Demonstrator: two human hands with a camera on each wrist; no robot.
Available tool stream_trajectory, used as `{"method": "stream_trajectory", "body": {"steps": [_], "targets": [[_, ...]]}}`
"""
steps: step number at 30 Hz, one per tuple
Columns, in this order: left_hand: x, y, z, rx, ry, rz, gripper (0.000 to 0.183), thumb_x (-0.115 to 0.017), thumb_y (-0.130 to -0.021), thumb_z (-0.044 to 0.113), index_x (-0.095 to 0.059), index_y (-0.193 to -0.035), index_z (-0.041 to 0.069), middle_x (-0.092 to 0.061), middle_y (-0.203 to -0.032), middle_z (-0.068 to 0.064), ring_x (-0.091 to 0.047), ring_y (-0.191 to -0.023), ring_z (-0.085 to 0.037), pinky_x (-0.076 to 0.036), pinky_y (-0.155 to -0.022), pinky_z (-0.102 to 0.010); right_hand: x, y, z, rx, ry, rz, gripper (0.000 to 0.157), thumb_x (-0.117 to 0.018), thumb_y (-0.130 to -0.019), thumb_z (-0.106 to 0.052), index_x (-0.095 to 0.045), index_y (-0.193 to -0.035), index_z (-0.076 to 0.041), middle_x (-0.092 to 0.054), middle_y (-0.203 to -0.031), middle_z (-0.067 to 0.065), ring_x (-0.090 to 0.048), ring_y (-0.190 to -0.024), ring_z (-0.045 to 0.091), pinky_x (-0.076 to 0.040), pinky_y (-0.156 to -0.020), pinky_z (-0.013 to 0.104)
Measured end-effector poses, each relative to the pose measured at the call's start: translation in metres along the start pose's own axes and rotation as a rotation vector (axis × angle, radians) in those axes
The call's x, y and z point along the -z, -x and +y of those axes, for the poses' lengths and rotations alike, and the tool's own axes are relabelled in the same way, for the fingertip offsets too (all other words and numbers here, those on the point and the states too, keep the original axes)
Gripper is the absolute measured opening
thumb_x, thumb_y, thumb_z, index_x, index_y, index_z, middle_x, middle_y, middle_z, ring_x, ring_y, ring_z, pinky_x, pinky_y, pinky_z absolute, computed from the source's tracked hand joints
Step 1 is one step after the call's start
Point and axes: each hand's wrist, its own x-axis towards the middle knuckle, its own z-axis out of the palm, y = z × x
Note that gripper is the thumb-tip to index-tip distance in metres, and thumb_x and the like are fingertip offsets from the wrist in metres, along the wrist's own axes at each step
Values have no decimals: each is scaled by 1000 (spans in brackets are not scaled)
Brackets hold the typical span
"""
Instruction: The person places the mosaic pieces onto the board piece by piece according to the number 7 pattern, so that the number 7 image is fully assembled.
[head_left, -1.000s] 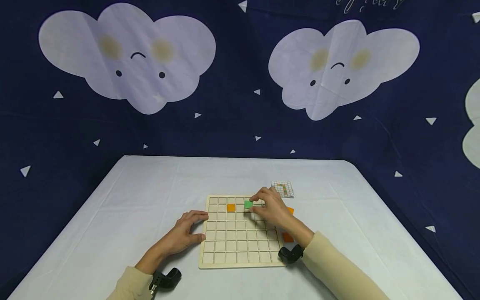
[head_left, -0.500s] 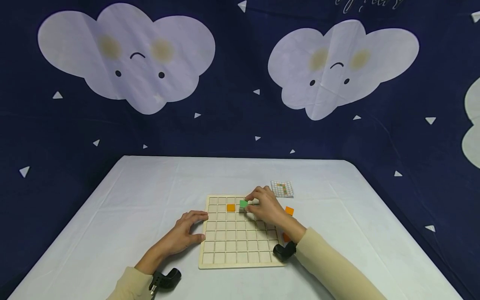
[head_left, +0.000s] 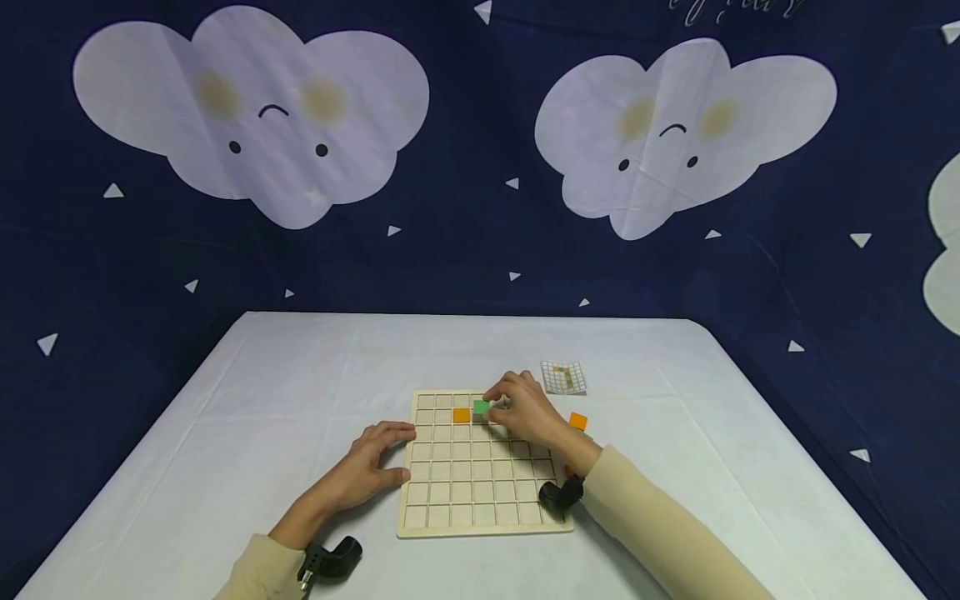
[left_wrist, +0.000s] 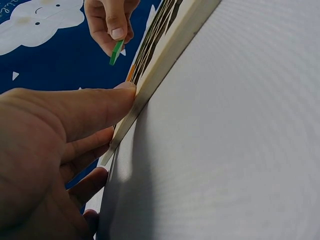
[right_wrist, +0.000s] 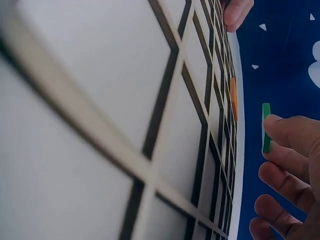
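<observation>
The right hand (head_left: 527, 414) pinches a green tile (head_left: 481, 407) at its edges, seemingly to leave the underside free — it hangs over the board (head_left: 462, 492), just right of an orange tile (head_left: 461, 415). The left hand (head_left: 365, 468), relaxed and grasping nothing, touches the board's left edge — probably steadying it. A card (head_left: 564, 378) lies beyond, perhaps for reference.

a navy backdrop (head_left: 450, 258) with pale clouds (head_left: 285, 179) and small white triangles (head_left: 861, 240) behind a white table (head_left: 300, 367)
</observation>
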Motion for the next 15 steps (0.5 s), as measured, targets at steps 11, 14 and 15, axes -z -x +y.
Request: {"method": "stream_trajectory", "body": {"steps": [11, 14, 15], "targets": [[0, 0, 1, -7, 1, -1, 52, -71, -80, 12, -55, -129, 4, -46, -140, -5, -31, -135, -32, -22, -106, -58, -4, -7, 3, -24, -4, -49, 23, -71, -83, -25, -71, -104, -15, -60, -100, -4, -44, -92, 15, -36, -87, 38], [0, 0, 1, -3, 0, 0, 52, -71, -80, 12, -55, -129, 5, -47, -140, -5, -31, -135, -32, -22, -106, -58, -5, -8, 3, -13, 8, -52, 24, -71, -82, -25, -71, -103, -14, -61, -100, -2, -44, -90, 15, -36, -86, 38], [0, 0, 1, -2, -1, 1, 52, -71, -80, 12, -55, -129, 5, -47, -140, -5, -32, -134, -32, -22, -106, -58, -5, -8, 3, -12, 14, -51, 23, -71, -82, -25, -71, -103, -14, -61, -100, -3, -44, -89, 15, -36, -86, 37]]}}
